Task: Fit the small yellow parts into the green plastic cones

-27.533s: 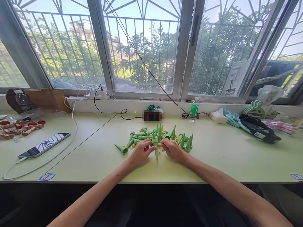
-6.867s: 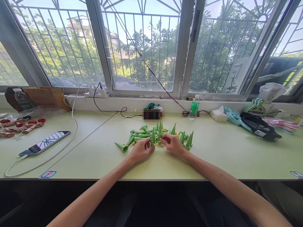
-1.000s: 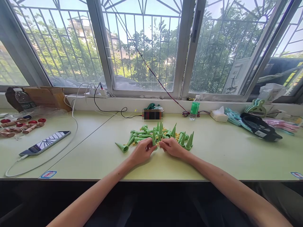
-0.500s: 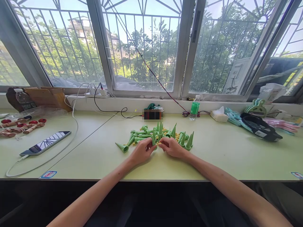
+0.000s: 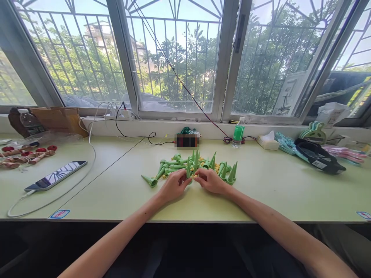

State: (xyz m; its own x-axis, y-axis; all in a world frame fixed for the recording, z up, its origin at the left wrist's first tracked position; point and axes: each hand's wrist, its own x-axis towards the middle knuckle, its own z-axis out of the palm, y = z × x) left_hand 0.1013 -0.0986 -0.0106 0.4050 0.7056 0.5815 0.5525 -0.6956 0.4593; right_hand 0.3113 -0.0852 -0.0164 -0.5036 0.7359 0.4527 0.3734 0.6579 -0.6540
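Note:
My left hand (image 5: 174,184) is closed around a green plastic plant-watering spike (image 5: 188,170), held point up above the table. Close beside it, my right hand (image 5: 212,181) pinches a small yellow piece (image 5: 194,176) against the spike's side; the fingers hide most of that piece. Behind both hands lies a pile of green spikes (image 5: 175,166) mixed with small yellow parts (image 5: 216,167). Several spikes stand point up, among them a tall one (image 5: 196,159) just past my fingertips and a pair (image 5: 232,173) right of my right hand. One loose spike (image 5: 149,180) lies at the pile's left.
A phone (image 5: 56,176) on a white cable lies at the left, near red-and-wood toys (image 5: 37,155). Along the back stand a blurred dark device (image 5: 186,140), a green-labelled bottle (image 5: 238,133) and a tissue pack (image 5: 268,141). A black cap (image 5: 319,156) is at the right.
My right fingertips have shifted very slightly at the yellow piece. Otherwise the hands, the held spike and the pile look the same.

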